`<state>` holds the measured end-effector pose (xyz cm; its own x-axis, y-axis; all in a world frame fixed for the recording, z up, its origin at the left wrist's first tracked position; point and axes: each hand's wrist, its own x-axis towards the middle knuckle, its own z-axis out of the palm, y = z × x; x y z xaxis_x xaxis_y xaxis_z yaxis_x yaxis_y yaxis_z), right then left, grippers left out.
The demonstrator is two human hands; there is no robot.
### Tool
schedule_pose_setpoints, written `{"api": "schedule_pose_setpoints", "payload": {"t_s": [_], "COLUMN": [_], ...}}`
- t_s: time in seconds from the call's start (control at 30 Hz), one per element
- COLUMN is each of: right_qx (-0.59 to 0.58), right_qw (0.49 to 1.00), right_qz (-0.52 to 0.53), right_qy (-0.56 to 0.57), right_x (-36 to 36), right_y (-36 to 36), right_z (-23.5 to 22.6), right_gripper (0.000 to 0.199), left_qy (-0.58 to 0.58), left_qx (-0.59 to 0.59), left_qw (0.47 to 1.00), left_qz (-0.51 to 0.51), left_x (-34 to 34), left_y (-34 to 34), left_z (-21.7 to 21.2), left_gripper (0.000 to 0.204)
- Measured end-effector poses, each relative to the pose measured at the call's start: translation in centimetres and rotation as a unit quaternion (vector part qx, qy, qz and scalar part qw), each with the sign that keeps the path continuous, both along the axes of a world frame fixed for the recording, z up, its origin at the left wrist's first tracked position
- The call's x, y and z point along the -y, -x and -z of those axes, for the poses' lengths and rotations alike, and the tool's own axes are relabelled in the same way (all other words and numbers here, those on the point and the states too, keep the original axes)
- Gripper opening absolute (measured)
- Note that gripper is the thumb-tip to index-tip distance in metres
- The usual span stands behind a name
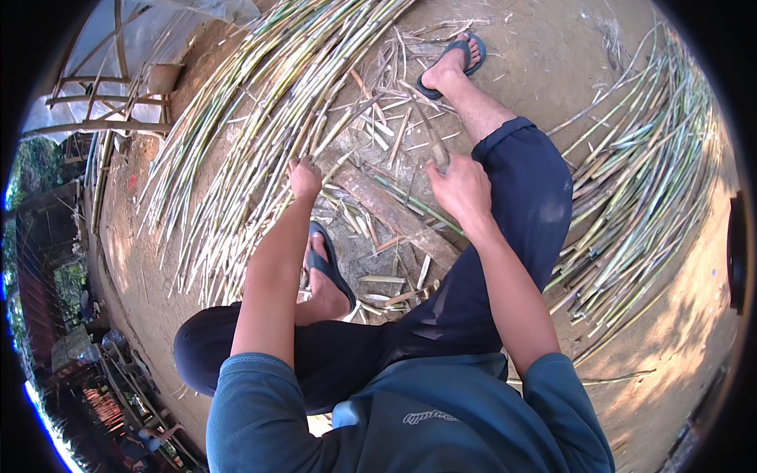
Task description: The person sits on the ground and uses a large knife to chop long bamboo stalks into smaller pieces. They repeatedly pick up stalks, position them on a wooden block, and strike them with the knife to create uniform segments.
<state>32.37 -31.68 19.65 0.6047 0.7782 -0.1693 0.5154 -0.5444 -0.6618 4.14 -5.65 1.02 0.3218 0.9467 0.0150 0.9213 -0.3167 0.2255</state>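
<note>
The packed earth ground (544,55) is carrying everything here. A broad sheaf of split bamboo strips (236,134) is lying fanned across the left, reaching up toward the top edge, and a second heap of cut bamboo stalks (646,173) is spreading down the right side. Between them a thick wooden log (390,213) is lying slantwise, with short offcuts (386,126) littering the dirt around it. The person is sitting low in dark trousers, one sandalled foot (451,65) stretched out ahead and the other foot (323,276) tucked in close beside the log. The left hand (304,177) is closing its grip around the near end of a thin bamboo strip (335,130) just above the log's upper end. The right hand (461,189) is wrapping its grip around the handle of a knife (432,142), its blade pointing away over the offcuts, right of the log.
</note>
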Motion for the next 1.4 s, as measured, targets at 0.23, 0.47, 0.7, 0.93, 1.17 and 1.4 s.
{"api": "schedule_pose_setpoints", "payload": {"t_s": [0.23,0.47,0.7,0.93,1.17,1.4], "right_qx": [-0.062,0.047,-0.096,-0.104,-0.114,-0.123], "right_qw": [0.978,0.943,0.993,0.992,0.992,0.991], "right_qz": [0.048,-0.039,-0.021,-0.017,-0.019,-0.023], "right_qy": [-0.194,-0.327,-0.072,-0.073,-0.059,-0.037], "right_x": [5.7,5.3,10.7,10.4,9.2,9.0], "right_y": [2.3,4.7,8.3,8.8,9.1,9.5], "right_z": [0.5,-0.4,-4.9,-5.2,-4.9,-4.7], "right_gripper": [0.031,0.025,0.032,0.032,0.032,0.033], "left_qy": [0.037,-0.019,-0.004,-0.004,-0.046,-0.035], "left_qx": [0.043,0.028,0.096,0.068,0.035,0.033], "left_qw": [0.990,0.989,0.980,0.986,0.988,0.980], "left_qz": [0.128,0.141,0.175,0.152,0.146,0.195], "left_x": [5.1,6.9,7.8,8.0,8.1,7.6], "left_y": [-0.5,0.6,-1.0,-2.7,-0.9,-5.0], "left_z": [0.3,1.2,0.6,-0.1,-0.1,-0.9], "left_gripper": [0.037,0.033,0.028,0.030,0.033,0.046]}}
